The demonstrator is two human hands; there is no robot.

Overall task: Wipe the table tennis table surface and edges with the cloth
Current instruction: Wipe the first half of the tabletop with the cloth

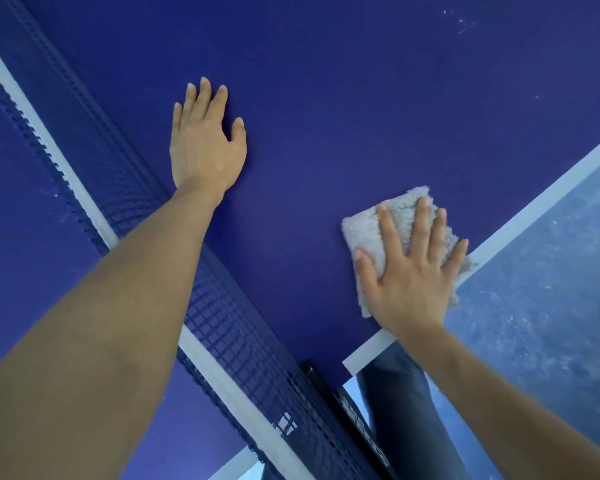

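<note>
Cloth at the counter's side edge, wiping seemingly part-way through.

The right hand [409, 271], fingers spread, presses the folded cloth [364, 233] flat on the blue counter [361, 81] at 4 o'clock, overlapping the white edge line [534, 206]. The left hand [205, 140] rests spread at 11 o'clock, holding nothing. Pale specks [461, 24] at 1 o'clock suggest unwiped surface; the middle looks clean, though fine dust may not show. Open room lies toward 12; the net [215, 299] hems the left.
</note>
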